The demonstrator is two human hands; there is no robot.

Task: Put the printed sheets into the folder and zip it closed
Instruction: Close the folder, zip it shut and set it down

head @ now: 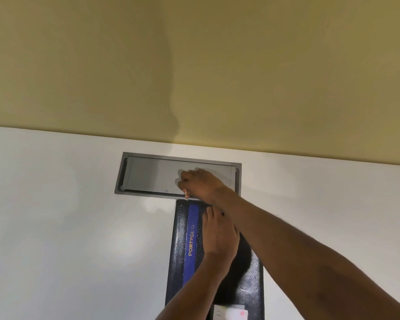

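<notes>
We see a black leather-look folder (245, 280) lying flat and closed, its long side running away from us. A blue stripe (191, 241) with the gold word "PORTFOLIO" runs along it. A small gold zipper pull (186, 195) stands at its far edge.

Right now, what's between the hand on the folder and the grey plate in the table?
In the head view, the right hand sits there, pinching the zipper pull at the folder's far edge, between the left hand and the grey plate.
</notes>
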